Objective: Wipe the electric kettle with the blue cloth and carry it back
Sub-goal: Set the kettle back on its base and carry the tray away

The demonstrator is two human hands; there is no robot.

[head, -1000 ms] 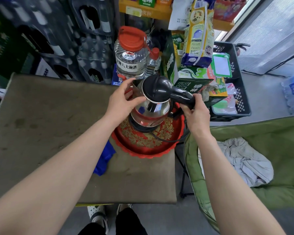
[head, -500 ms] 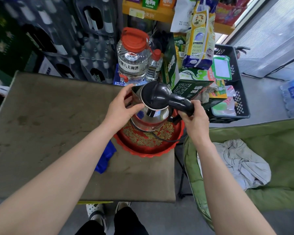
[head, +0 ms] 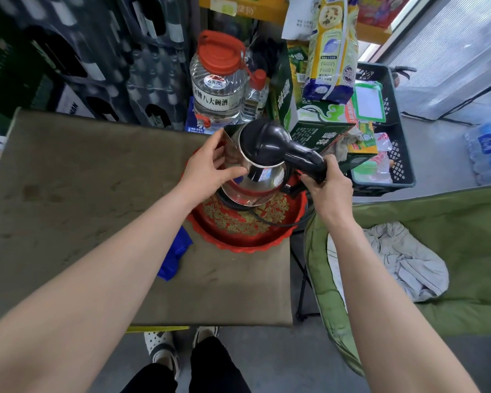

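While the brown surface (head: 68, 199) spreads wide to the left, everything the task needs sits crowded at its far right corner. The red tray (head: 247, 231) rests there, and the electric kettle (head: 255, 171) is over it, tilted, though whether its base touches the tray or hangs just clear cannot be told. Its black handle runs out to the right, so the long axis lies left to right between the hands. The right hand (head: 326, 188) is clenched around that handle; the left hand (head: 210, 165) is cupped against the steel wall near the spout. The blue cloth (head: 173, 256) lies loose on the surface, just beside the tray's near-left rim and partly under the left forearm. Judging by this, the left hand is much the nearer one to fetch it.
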